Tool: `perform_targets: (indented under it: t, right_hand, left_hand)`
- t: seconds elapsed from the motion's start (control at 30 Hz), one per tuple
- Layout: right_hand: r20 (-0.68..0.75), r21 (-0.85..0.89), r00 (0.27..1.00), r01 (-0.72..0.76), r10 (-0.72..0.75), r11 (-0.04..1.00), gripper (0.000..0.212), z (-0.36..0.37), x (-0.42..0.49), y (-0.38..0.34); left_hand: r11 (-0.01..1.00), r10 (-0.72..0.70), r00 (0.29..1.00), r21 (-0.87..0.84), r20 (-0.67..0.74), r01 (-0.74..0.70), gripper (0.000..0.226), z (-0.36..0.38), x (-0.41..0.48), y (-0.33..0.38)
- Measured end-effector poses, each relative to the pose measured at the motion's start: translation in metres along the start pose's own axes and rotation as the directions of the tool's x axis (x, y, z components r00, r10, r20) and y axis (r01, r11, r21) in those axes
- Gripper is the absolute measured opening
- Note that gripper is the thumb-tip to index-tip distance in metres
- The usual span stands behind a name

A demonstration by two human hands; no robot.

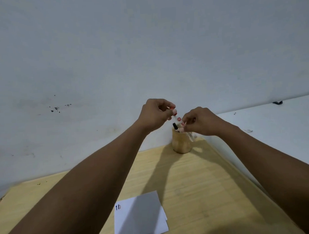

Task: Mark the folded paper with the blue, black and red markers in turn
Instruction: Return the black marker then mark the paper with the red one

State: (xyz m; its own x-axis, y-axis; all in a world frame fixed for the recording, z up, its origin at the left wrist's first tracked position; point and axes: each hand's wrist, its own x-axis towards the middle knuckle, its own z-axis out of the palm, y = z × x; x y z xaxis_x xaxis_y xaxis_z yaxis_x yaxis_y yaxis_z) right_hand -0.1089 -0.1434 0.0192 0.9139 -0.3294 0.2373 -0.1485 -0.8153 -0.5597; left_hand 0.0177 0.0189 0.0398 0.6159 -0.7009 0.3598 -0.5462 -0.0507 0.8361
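A folded white paper (139,217) lies near the front of the wooden table (196,182), with short blue and black strokes at its upper left corner. Both hands are raised above a wooden pen holder (181,142) at the table's far corner. Between them is a white marker with red print (179,119). My left hand (155,115) pinches its red cap end and my right hand (201,121) grips the barrel. A black-capped marker (175,127) stands in the holder just below the hands.
A pale wall rises behind the table, with dark specks (56,108) at the left. A white ledge (273,123) runs along the table's right side, with a small dark object (277,102) on it at the far right.
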Motion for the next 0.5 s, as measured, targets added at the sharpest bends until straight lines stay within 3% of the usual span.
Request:
perform_targets:
  t: [0.1, 0.2, 0.37, 0.5]
  right_hand:
    - [-0.176, -0.040, 0.984, -0.029, 0.021, 0.999, 0.019, 0.010, 0.014, 0.013]
    - [-0.290, 0.026, 0.955, -0.057, 0.062, 0.998, 0.009, 0.022, 0.023, 0.027]
    - [-0.289, 0.039, 0.950, -0.111, 0.117, 0.993, 0.009, 0.039, 0.031, 0.040]
    - [-0.253, 0.022, 0.956, -0.144, 0.145, 0.989, 0.005, 0.048, 0.034, 0.048]
  left_hand:
    - [0.998, 0.042, 0.998, 0.037, -0.039, -0.041, 0.019, 0.016, 0.011, 0.001]
    - [0.999, 0.040, 0.999, 0.032, -0.037, -0.039, 0.019, 0.027, 0.019, 0.000]
    - [0.995, 0.046, 0.999, 0.085, 0.001, -0.046, 0.014, 0.038, 0.027, -0.014]
    - [0.994, 0.029, 1.000, 0.103, 0.005, -0.029, 0.027, 0.042, 0.027, -0.022]
